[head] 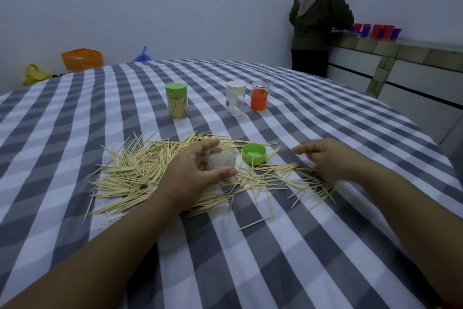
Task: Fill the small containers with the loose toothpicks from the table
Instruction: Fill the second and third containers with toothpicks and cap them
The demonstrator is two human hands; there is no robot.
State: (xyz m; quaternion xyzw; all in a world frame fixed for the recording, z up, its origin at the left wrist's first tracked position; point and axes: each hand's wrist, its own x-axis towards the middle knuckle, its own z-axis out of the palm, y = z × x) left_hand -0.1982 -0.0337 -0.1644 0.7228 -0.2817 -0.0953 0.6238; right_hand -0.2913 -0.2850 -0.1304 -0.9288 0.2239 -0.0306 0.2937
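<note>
Loose toothpicks (130,173) lie scattered across the checked tablecloth in front of me. My left hand (193,173) grips a small clear container (223,159) that stands open among them. Just right of it a green lid (253,153) lies upside down. My right hand (325,158) hovers low over the toothpicks at the right, fingers stretched out to the left and holding nothing. Farther back stand a green-lidded jar full of toothpicks (176,100), a clear jar with a white lid (235,98) and an orange-lidded jar upside down (260,95).
The grey-and-white checked table (250,246) fills the view. A person (318,15) stands with their back turned at a counter (400,48) on the right, where red and purple cups are set. Orange, yellow and blue bags sit by the far wall.
</note>
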